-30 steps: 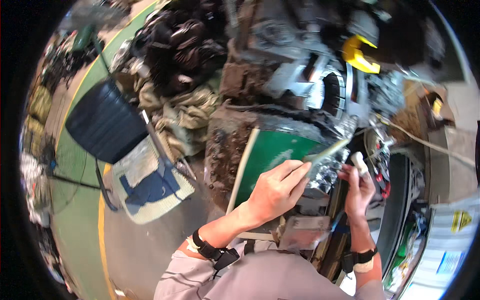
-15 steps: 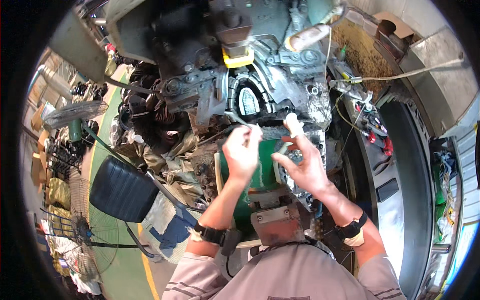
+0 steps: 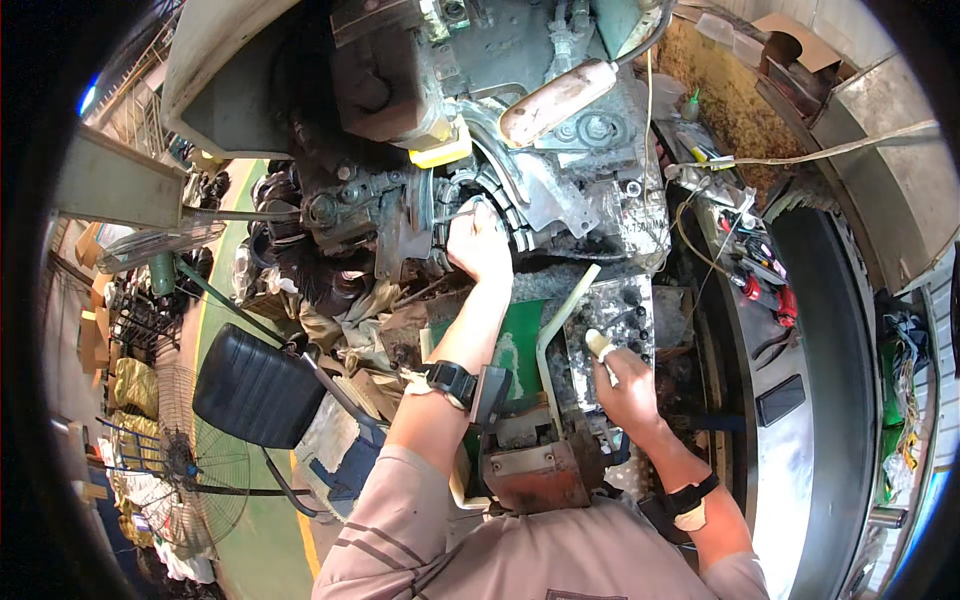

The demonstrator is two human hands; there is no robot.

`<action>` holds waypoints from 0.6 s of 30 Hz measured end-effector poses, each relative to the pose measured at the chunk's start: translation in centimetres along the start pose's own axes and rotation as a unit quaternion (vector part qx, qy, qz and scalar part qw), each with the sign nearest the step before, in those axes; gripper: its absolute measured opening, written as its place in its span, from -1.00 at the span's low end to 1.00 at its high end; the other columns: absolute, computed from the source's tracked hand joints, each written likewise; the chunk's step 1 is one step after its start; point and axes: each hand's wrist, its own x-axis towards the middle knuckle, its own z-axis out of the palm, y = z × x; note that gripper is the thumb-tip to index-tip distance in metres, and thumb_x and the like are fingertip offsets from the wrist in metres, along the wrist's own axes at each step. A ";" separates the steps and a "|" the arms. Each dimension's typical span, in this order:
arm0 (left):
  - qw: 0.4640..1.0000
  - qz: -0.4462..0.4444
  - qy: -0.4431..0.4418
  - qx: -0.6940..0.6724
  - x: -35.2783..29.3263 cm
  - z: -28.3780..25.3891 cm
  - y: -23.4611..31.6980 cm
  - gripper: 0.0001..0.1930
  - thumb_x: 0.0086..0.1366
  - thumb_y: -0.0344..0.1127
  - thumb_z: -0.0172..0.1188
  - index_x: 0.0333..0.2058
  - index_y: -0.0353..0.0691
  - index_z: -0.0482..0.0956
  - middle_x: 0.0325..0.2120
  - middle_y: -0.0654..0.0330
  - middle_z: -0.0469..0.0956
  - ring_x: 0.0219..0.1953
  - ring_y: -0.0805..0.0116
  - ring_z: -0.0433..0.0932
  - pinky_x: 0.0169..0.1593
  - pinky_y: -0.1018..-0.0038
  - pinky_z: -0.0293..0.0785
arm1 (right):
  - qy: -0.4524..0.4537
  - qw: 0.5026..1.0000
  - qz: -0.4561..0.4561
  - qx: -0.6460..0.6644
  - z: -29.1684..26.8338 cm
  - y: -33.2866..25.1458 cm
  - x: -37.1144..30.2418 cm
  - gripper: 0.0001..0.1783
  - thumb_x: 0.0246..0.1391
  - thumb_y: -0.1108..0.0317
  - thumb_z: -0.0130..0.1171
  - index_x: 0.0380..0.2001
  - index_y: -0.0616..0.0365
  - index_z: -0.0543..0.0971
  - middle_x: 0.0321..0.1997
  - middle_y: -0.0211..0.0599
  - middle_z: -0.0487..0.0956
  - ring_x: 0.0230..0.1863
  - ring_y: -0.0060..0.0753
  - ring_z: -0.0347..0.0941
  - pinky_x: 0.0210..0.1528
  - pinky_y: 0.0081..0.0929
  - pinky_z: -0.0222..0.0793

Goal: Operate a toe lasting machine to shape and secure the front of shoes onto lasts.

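Observation:
My left hand reaches forward into the curved ring of metal segments of a large grey machine. Its fingers are closed and bent inward; whatever they hold is hidden by the hand. Above it sits a yellow block under the machine's head. My right hand is over a metal panel with round buttons. A pale covering wraps one of its fingertips, which points at the panel; no object shows in this hand. Between my forearms lies a green surface beside a bent pale bar.
A worn cylindrical part juts out above the ring. On the right bench lie red-handled tools and a dark flat phone-like object. To the left stand a black-backed chair, a wire fan and heaped dark items.
My left hand, which pinched a thin metal tool, has gone forward into the ring. My right hand has moved back and right to the button panel. The view has shifted slightly.

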 end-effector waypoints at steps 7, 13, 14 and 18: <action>0.961 -0.090 0.102 -0.242 2.0 1.7 -1.6 -0.78 0.37 -0.54 0.20 -0.06 -0.55 0.60 -0.24 0.09 0.63 -0.25 0.40 0.61 -0.15 0.56 0.60 | -0.005 1.000 0.000 0.009 -0.2 0.1 -0.4 -0.84 0.01 0.63 0.23 -0.28 0.33 0.64 -0.45 0.02 0.57 -0.42 0.08 0.54 -0.37 -0.22 0.46; 0.986 -0.056 0.120 -0.105 2.8 2.0 -2.0 -0.81 0.36 -0.45 0.23 -0.19 -0.52 0.66 -0.41 0.15 0.64 -0.42 0.48 0.56 -0.29 0.56 0.56 | -0.009 1.000 0.001 0.003 -0.2 0.1 -0.4 -0.80 0.03 0.63 0.22 -0.22 0.32 0.65 -0.46 0.01 0.57 -0.45 0.05 0.54 -0.40 -0.25 0.45; 0.987 -0.034 0.113 -0.106 2.9 2.0 -2.0 -0.81 0.36 -0.45 0.23 -0.20 -0.52 0.66 -0.43 0.16 0.64 -0.44 0.49 0.55 -0.31 0.56 0.56 | -0.011 1.000 0.004 -0.001 -0.2 0.1 -0.4 -0.80 0.03 0.63 0.21 -0.22 0.32 0.65 -0.46 0.01 0.57 -0.45 0.05 0.54 -0.39 -0.25 0.45; 0.974 -0.034 0.115 -0.191 2.8 2.3 -1.6 -0.84 0.36 -0.47 0.21 -0.22 -0.51 0.66 -0.46 0.19 0.64 -0.47 0.49 0.53 -0.35 0.56 0.50 | -0.011 1.000 0.007 -0.006 -0.1 0.2 -0.6 -0.80 0.03 0.63 0.21 -0.22 0.32 0.64 -0.45 0.01 0.58 -0.44 0.06 0.54 -0.38 -0.24 0.45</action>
